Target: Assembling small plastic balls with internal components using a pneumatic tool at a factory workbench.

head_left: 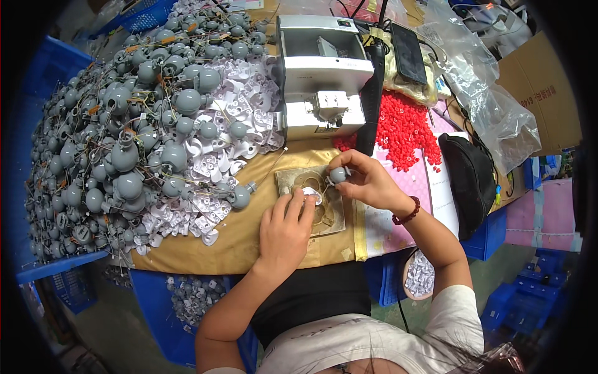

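A grey ball-shaped plastic part [337, 175] with a thin wire is pinched between the thumb and fingers of my right hand [375, 185]. It hangs just above the far right part of a square metal fixture plate [333, 225]. My left hand [286, 227] reaches over the plate's left side, its fingers bent down onto a small white plastic part [313, 196] and holding it there. A pale wire runs between the grey part and the white one. My left thumb is hidden, and the fingers cover some of the white part.
A grey-white bench machine [327, 78] stands beyond the plate. To the left rise heaped grey ball-shaped parts [124, 156] and white plastic pieces [230, 103]. Small red caps [402, 128], a phone [408, 53] and a black pouch [466, 184] lie at the right.
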Demonstrator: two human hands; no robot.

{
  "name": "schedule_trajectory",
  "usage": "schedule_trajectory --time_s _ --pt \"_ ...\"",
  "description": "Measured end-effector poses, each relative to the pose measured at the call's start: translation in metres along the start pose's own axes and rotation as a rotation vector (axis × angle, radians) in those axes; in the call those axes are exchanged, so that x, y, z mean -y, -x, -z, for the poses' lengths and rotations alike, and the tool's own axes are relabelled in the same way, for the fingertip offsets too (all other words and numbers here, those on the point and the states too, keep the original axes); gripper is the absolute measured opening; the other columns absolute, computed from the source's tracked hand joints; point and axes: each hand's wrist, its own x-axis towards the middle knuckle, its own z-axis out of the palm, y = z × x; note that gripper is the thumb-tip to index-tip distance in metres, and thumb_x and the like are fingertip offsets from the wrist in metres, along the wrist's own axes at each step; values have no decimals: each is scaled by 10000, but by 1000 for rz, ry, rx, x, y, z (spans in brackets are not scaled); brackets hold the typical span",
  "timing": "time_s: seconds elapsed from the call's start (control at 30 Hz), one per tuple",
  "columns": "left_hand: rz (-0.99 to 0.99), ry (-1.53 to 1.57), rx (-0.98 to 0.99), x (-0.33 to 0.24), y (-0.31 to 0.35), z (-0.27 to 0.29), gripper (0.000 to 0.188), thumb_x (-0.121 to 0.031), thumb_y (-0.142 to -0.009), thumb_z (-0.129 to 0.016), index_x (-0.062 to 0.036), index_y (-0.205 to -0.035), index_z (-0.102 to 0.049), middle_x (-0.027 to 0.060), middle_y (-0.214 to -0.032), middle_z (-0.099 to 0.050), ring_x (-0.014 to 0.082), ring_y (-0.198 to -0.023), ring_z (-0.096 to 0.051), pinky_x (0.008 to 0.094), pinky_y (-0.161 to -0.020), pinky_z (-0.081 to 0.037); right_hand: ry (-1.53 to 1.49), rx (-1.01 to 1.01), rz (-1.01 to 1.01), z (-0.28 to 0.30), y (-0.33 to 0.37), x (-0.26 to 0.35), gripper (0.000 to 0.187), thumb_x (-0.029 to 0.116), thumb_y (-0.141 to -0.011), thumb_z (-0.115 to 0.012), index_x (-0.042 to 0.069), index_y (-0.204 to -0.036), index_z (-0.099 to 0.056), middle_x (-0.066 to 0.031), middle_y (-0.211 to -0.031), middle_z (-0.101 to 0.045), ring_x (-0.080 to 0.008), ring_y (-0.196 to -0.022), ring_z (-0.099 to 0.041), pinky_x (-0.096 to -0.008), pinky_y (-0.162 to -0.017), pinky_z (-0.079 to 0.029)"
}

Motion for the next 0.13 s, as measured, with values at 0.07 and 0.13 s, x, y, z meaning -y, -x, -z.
schedule_trajectory --time_s 0.07,0.13 --pt "-2 6 5 1 0 0 544 -70 -756 -736 -76 -1294 -656 136 -1341 -602 304 -1194 -565 434 -940 -474 -226 19 -86 0 -5 -3 388 36 -896 -714 91 -1263 -597 -59 -1116 -650 -136 -959 -641 -281 -772 -557" --pt "1 11 19 3 1 -1 556 -76 -757 -740 -85 -1306 -651 139 -1346 -598 304 -1197 -565 435 -948 -471 -376 72 -214 0 -9 -2 413 103 -907 -764 107 -1284 -593 -54 -1143 -659 -134 -963 -649 -277 -801 -556"
